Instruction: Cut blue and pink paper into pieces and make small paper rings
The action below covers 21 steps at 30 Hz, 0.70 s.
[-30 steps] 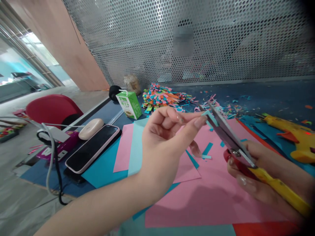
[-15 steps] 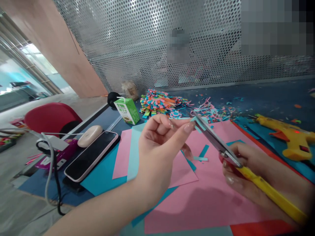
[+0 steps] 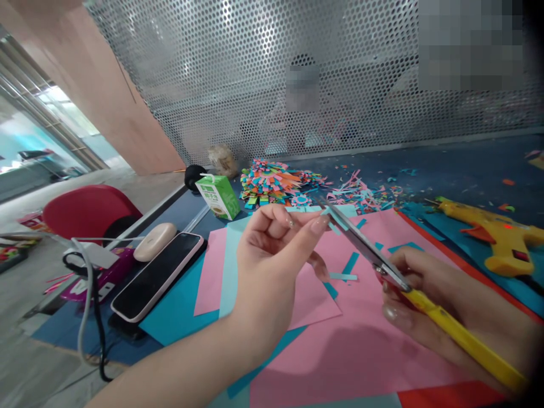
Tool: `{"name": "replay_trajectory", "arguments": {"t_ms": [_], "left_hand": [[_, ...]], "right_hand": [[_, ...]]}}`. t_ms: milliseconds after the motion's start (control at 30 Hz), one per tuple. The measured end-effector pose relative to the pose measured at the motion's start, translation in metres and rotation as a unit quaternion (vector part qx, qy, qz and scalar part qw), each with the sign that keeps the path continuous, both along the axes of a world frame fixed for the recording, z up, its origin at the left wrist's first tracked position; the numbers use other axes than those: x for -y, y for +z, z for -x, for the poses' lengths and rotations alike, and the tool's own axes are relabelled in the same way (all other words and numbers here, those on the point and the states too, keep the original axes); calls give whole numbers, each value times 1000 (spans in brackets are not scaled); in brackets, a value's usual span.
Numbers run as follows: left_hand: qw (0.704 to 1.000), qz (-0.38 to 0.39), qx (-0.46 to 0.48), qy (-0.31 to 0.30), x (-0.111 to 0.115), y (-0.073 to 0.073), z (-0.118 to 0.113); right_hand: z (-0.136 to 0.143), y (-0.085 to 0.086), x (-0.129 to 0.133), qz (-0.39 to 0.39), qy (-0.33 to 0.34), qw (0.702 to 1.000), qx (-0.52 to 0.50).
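Between its thumb and index finger, my left hand (image 3: 276, 266) pinches a small light blue paper piece (image 3: 335, 219). Yellow-handled scissors (image 3: 442, 317) are in my right hand (image 3: 442, 300), their blades pointing up and left to the paper at my left fingertips. Below the hands lie pink sheets (image 3: 365, 351), with blue and pale blue sheets partly under them. A pale blue strip (image 3: 343, 276) and a darker blue strip (image 3: 351, 264) rest on the pink paper.
A phone (image 3: 157, 277), a beige case (image 3: 155, 242) and a green drink carton (image 3: 219, 196) stand or lie at the left. Fringed paper pieces (image 3: 272, 181) and scraps (image 3: 365, 194) are piled behind. A yellow glue gun (image 3: 497, 235) lies right, before a perforated metal screen (image 3: 238, 73).
The scissor tips and my left fingertips have shifted slightly left and down in view, still meeting at the small paper piece. The whole view has tilted a little.
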State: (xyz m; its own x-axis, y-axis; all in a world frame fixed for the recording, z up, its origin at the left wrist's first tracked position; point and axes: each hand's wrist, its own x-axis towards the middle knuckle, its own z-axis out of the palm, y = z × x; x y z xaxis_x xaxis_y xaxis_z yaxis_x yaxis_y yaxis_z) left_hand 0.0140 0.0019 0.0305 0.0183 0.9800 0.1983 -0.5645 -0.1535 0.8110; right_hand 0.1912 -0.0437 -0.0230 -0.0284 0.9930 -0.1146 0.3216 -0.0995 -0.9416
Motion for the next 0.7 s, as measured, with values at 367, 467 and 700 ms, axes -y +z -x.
{"name": "replay_trajectory", "arguments": {"t_ms": [367, 467, 700], "left_hand": [[1000, 8, -1, 5, 3, 0, -1], [1000, 12, 3, 0, 2, 0, 0], [1000, 22, -1, 2, 2, 1, 0]], "right_hand": [[-2, 0, -1, 3, 1, 1000, 17], [-1, 1, -1, -5, 2, 1000, 16], [4, 7, 0, -19, -18, 999, 23]]}}
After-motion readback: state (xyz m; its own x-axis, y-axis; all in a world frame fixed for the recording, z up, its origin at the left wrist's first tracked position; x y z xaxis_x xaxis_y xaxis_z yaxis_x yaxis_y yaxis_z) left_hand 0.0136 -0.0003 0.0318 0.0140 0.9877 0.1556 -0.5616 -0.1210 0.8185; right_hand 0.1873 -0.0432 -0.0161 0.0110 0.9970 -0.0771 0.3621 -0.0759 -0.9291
